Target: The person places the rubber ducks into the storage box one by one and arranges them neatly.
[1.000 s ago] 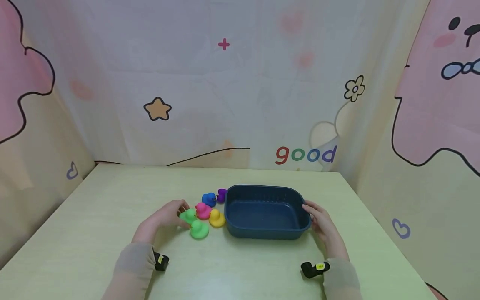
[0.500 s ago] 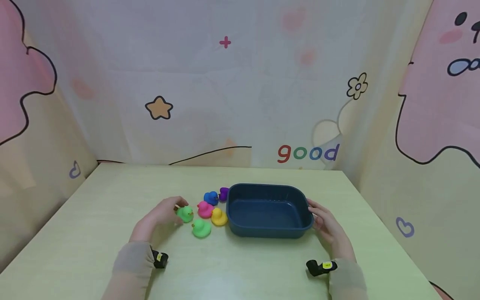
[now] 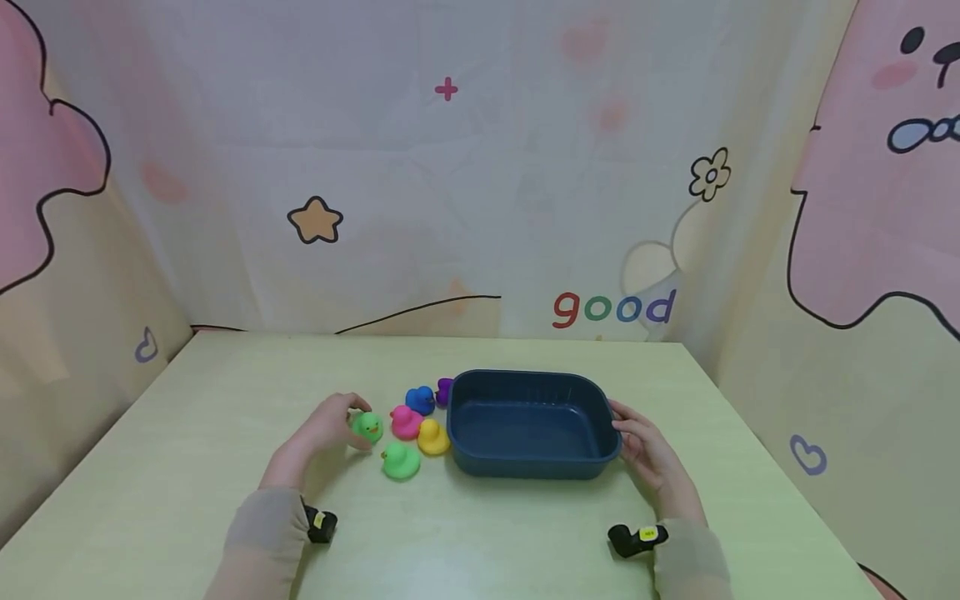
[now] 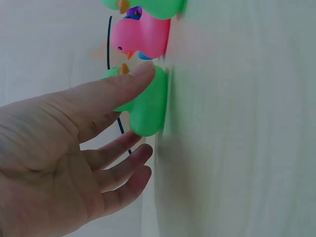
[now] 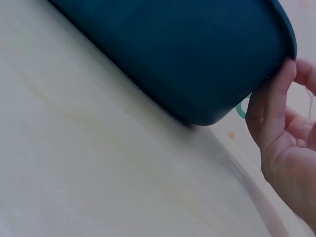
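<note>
In the head view my left hand (image 3: 324, 433) pinches a green rubber duck (image 3: 368, 427) at the table's left middle. The left wrist view has the thumb across that duck (image 4: 149, 108), the other fingers behind or below it. Another green duck (image 3: 401, 461) lies just in front. Behind are a pink duck (image 3: 406, 422), a yellow duck (image 3: 433, 437), a blue duck (image 3: 420, 401) and a purple duck (image 3: 444, 392), partly hidden by the basin. My right hand (image 3: 654, 458) touches the right end of the dark blue basin (image 3: 536, 468), fingertips at its rim.
The basin stands upright on the pale table (image 3: 465, 542), with no duck inside it. A printed cloth (image 3: 390, 167) hangs behind the table and along both sides. Each wrist carries a small black camera, such as the left one (image 3: 321, 525).
The left hand has drawn its green duck a little left, away from the pink and the other green duck, and the duck has turned to face the camera. The right hand stays at the basin.
</note>
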Demonstrator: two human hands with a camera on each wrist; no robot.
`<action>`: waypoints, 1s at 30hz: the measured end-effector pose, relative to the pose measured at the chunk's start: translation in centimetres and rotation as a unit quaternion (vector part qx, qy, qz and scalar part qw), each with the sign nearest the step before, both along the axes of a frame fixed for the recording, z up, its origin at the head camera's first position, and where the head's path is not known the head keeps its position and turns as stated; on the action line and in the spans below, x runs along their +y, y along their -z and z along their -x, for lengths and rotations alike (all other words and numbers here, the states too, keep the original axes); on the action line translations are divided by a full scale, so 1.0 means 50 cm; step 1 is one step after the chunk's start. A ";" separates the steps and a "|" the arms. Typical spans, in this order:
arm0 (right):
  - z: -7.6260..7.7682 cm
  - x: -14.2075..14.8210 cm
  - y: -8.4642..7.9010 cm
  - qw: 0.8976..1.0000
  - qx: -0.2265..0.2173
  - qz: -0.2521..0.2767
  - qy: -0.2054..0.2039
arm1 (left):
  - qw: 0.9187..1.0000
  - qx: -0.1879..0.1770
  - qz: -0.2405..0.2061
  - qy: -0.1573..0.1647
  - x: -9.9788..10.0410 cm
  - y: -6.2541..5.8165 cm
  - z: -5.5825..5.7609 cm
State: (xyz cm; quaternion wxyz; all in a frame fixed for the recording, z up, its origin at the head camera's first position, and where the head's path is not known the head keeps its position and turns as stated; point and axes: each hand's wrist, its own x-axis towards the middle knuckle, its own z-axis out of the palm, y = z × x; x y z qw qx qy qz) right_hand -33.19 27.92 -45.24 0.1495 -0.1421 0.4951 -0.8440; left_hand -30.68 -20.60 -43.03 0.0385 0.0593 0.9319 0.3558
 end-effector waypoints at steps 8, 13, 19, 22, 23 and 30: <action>0.003 0.005 0.019 0.999 -0.018 -0.024 0.041 | 1.000 0.013 -0.003 0.010 0.014 0.013 0.003; 0.007 0.007 0.026 0.998 -0.017 -0.041 0.054 | 1.000 0.015 0.007 0.005 0.016 0.010 0.001; 0.007 0.006 0.026 0.997 -0.011 -0.043 0.056 | 1.000 0.010 0.003 0.005 0.007 0.002 0.001; 0.008 0.005 0.026 0.997 -0.011 -0.051 0.058 | 1.000 0.011 0.001 0.004 -0.003 0.000 -0.003; 0.009 0.004 0.026 0.997 -0.010 -0.054 0.059 | 1.000 0.010 -0.002 0.003 -0.005 -0.001 -0.005; 0.010 0.002 0.016 0.997 -0.014 -0.056 0.057 | 0.997 -0.013 -0.064 -0.033 -0.015 -0.005 -0.015</action>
